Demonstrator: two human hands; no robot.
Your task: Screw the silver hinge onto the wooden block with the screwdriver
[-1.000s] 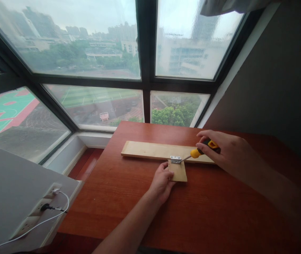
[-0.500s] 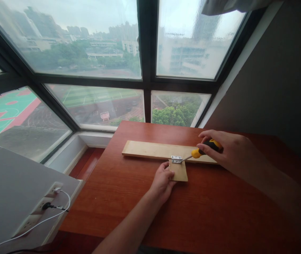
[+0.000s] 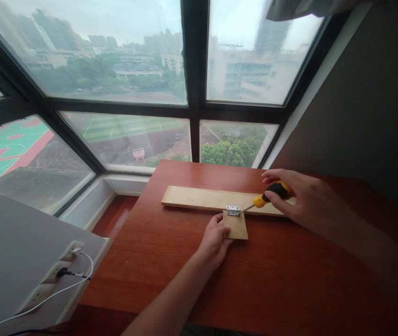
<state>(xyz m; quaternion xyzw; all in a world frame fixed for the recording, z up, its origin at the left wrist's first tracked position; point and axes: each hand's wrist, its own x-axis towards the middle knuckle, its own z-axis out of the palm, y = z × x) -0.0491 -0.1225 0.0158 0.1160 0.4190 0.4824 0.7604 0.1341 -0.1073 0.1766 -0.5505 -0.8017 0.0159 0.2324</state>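
Observation:
My left hand [image 3: 217, 239] is closed on the left edge of a small wooden board [image 3: 237, 227], thumb on top and fingers underneath. A silver metal hinge [image 3: 233, 210] joins this piece's far edge to a long pale wooden plank [image 3: 199, 198] lying across the table. My right hand [image 3: 299, 193] grips a yellow-and-black screwdriver [image 3: 273, 192] by its handle. The shaft slants down to the left, and its tip meets the right end of the hinge's near leaf. Whether a screw sits under the tip is too small to tell.
The reddish-brown wooden table [image 3: 150, 261] stands against large windows with a dark frame [image 3: 195, 107]. On the low wall at the left, a socket strip [image 3: 55, 272] has a white cable [image 3: 88, 263] and a black plug [image 3: 61, 272] in it.
My right hand's fingers and thumb have shifted slightly on the screwdriver handle, as in a small turn. The tip stays at the hinge, and my left hand keeps its hold.

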